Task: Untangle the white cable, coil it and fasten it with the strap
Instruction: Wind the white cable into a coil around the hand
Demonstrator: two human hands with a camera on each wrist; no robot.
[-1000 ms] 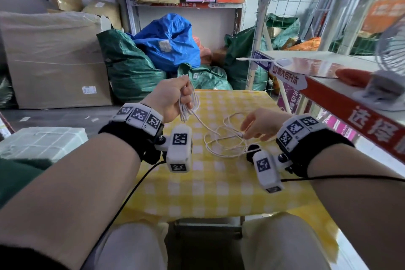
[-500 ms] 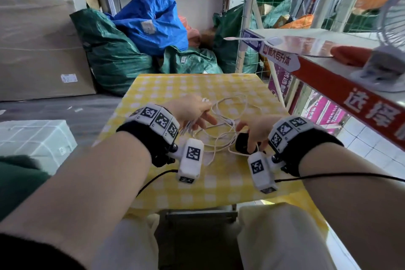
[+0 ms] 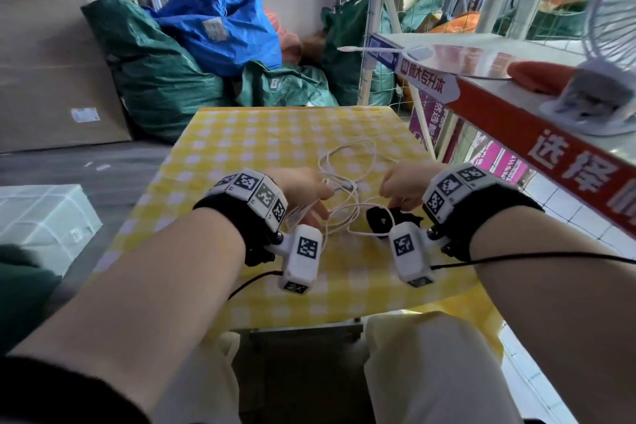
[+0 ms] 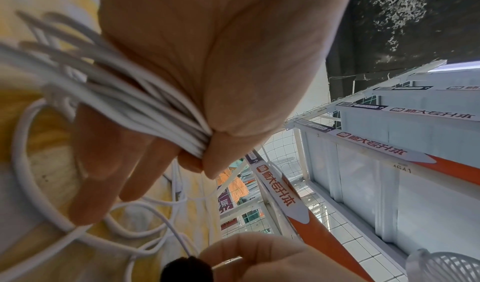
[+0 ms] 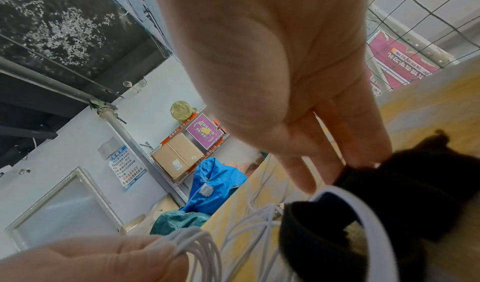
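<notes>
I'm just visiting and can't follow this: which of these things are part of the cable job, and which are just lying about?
Part of the job:
- white cable, bundled loops pinched in the left hand
- black strap, pinched by the right hand
- yellow checked table under them

Just lying about:
- small fan on the shelf
- blue bag
- green bags
- cardboard box

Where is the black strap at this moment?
In the head view the black strap lies on the yellow checked tablecloth, under the right hand, whose fingertips pinch it, beside the loose white cable.
</notes>
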